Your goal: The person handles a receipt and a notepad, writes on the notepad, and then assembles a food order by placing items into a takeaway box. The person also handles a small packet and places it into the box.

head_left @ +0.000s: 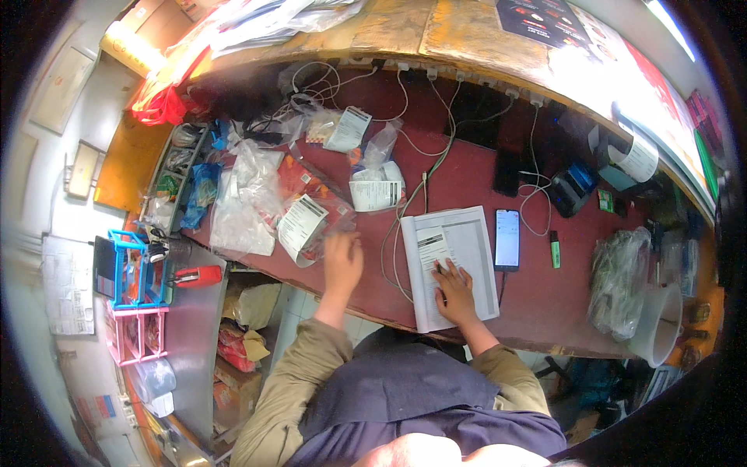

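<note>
Person's right hand (453, 289) is resting, fingers spread, on a printed slip (431, 244) atop the open notebook (472, 247), probably keeping it flat, while the blurred left hand (342, 258), grip unclear, is hovering near a labelled clear bag (310, 212) on the desk (459, 173).

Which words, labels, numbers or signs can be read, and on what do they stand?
Slip on the paper pad: print too small to read.
Labels on the plastic bags: too small.
Phone screen: too small.
Dark poster: too small.
Wall sheet: too blurred.
Yellow object, upper left: lettering, not quoted.
</note>
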Motion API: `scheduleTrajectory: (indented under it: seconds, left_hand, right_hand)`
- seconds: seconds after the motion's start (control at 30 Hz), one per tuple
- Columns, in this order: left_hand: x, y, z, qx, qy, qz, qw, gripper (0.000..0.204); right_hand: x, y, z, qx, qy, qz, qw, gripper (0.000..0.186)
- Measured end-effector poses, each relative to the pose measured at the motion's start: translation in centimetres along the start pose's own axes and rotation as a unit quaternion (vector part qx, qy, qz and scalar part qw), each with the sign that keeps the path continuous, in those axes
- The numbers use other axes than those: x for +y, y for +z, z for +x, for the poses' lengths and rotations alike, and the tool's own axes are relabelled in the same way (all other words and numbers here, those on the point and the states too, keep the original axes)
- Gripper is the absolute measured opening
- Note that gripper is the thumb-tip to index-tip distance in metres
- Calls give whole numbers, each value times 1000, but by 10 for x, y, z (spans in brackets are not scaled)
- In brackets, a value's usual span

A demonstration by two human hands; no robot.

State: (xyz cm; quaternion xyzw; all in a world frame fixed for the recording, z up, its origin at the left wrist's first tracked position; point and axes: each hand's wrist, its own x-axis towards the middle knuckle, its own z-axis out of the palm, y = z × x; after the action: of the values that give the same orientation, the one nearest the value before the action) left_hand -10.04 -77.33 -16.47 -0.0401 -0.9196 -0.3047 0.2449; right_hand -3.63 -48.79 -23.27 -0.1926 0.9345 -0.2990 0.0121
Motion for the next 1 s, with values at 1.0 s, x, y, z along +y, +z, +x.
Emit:
scheduleTrajectory:
  seconds: [1.0]
  left_hand:
    - [-158, -97, 114, -72, -67, -88, 991, 48]
  right_hand:
    - [-109, 78, 97, -26, -3, 163, 986, 36]
